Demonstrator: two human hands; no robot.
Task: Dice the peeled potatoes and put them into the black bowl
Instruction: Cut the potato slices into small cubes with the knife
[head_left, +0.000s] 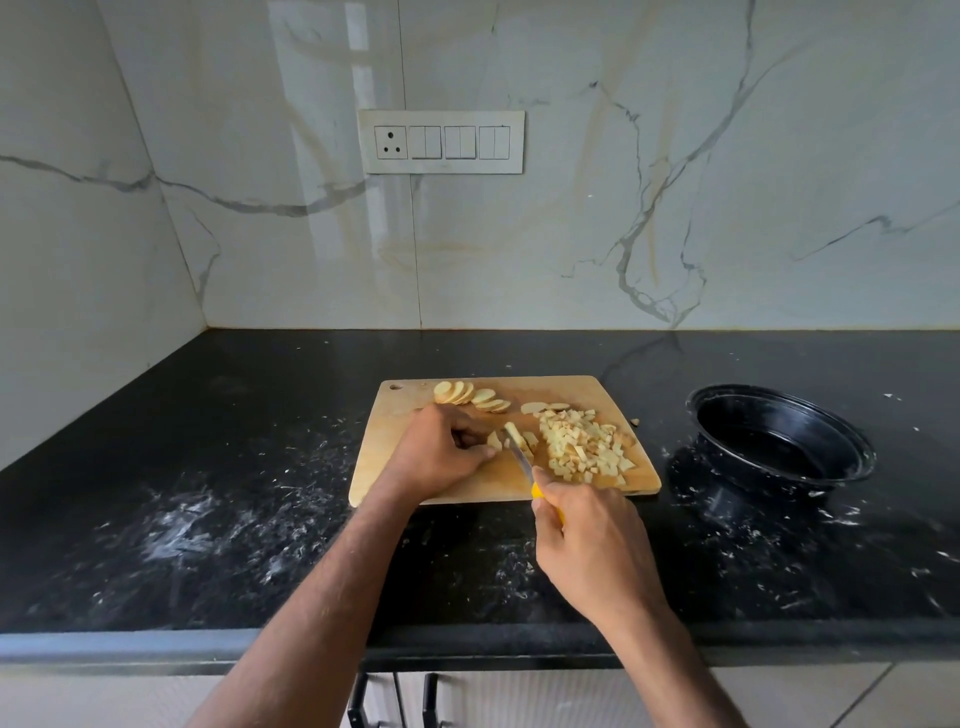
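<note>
A wooden cutting board lies on the black counter. My left hand pinches a small stack of potato pieces at the board's middle. My right hand grips a yellow-handled knife, its blade touching the potato strips just right of my left fingers. A heap of diced potato covers the board's right part. A row of round potato slices lies along the far edge. The black bowl stands to the right of the board, and I see no potato in it.
The black counter is streaked with white smears and crumbs around the board and bowl. A marble-patterned wall with a switch panel rises behind. The counter's front edge runs just under my forearms, with cabinet handles below.
</note>
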